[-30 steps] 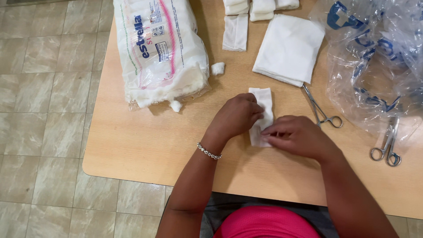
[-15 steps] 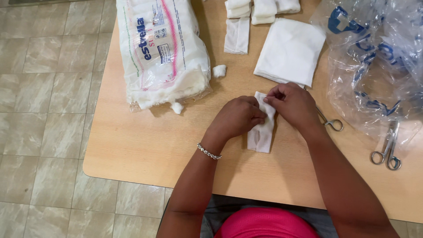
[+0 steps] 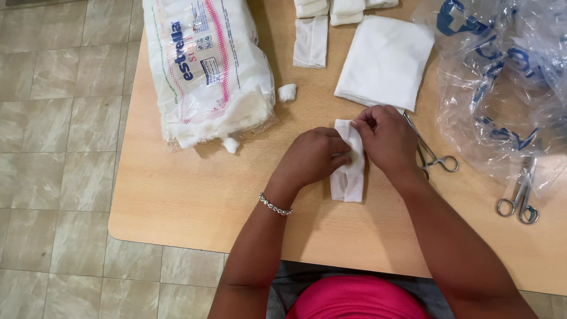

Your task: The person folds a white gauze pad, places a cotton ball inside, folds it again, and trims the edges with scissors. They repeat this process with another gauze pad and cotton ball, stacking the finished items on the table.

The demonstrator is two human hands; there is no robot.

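Note:
A narrow folded white gauze strip (image 3: 348, 177) lies lengthwise on the wooden table (image 3: 195, 195). My left hand (image 3: 313, 156) presses its middle from the left, fingers curled on the cloth. At the strip's far end, my right hand (image 3: 387, 139) pinches the top edge between thumb and fingers. The near end of the strip lies free on the table.
A large torn bag of cotton wool (image 3: 207, 65) lies at the left with loose tufts (image 3: 287, 92) beside it. A stack of white gauze squares (image 3: 387, 62) and folded strips (image 3: 311, 41) sit at the back. Metal forceps (image 3: 434, 156) and scissors (image 3: 520, 198) lie right, by a clear plastic bag (image 3: 508, 77).
My right hand has moved from the strip's near right side up to its far end. The left hand stays pressed on the strip's middle.

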